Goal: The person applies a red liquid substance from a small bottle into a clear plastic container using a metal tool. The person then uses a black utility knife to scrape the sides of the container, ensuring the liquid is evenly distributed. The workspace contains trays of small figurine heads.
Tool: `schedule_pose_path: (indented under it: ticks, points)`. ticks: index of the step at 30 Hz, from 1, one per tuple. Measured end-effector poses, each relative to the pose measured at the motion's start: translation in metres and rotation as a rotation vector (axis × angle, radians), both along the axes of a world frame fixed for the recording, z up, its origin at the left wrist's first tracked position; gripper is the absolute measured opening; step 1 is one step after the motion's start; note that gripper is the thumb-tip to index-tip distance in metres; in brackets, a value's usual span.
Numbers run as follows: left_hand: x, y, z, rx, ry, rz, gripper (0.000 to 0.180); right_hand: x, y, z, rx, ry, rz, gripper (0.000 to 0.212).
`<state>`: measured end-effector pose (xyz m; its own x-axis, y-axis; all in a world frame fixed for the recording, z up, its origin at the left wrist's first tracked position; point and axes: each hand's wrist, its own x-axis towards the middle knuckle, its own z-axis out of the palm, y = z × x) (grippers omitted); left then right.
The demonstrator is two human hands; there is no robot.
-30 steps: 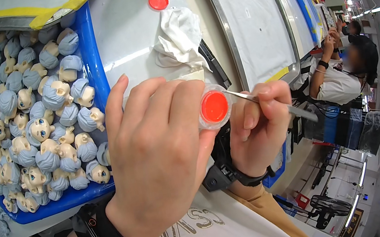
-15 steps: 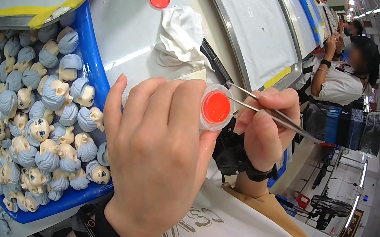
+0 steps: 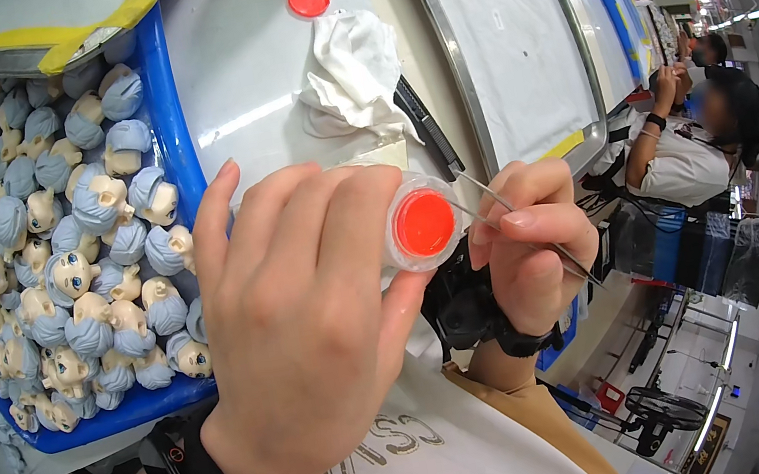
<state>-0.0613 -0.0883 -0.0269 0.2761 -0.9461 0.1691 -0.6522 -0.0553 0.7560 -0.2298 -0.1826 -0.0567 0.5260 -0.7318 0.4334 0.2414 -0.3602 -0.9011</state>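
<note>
My left hand (image 3: 295, 303) is closed round a small clear round jar (image 3: 396, 252), its mouth tipped toward me. Bright red paste or paint (image 3: 424, 223) shows inside the jar. Metal tweezers (image 3: 560, 252) are pinched between the fingers and thumb of my right hand (image 3: 538, 244). Their tips are close to the right side of the jar's rim; whether they touch it I cannot tell. A red round lid (image 3: 309, 0) lies on the table beyond, near a crumpled white cloth (image 3: 354, 64). Beside the cloth is a black pen-like tool (image 3: 423, 123).
On the left, a blue tray (image 3: 165, 102) holds many doll heads (image 3: 73, 274) with grey-blue hair. A metal tray (image 3: 508, 42) lined with white cloth stands at the far right. Another taped tray (image 3: 49, 31) overhangs the blue one. A co-worker (image 3: 688, 142) sits at the right.
The tweezers' two arms look closer together and their angle has turned slightly. The jar has moved a little to the left with my left hand. The whole view has shifted slightly.
</note>
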Motion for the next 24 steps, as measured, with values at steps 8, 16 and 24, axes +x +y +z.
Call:
schedule_pose_path:
  ticks: [8,16,24]
  points:
    - [0.0,0.0,0.001,0.007,-0.008,0.002,0.054,0.003,0.008,0.002,0.216,-0.188,-0.096,0.038]
    - [0.0,0.001,0.0,0.01,-0.014,0.005,0.054,0.003,0.003,-0.004,0.109,-0.101,-0.121,0.032]
    - [-0.001,0.0,0.0,0.007,-0.01,0.001,0.054,0.007,0.006,-0.005,0.243,-0.181,-0.132,0.027]
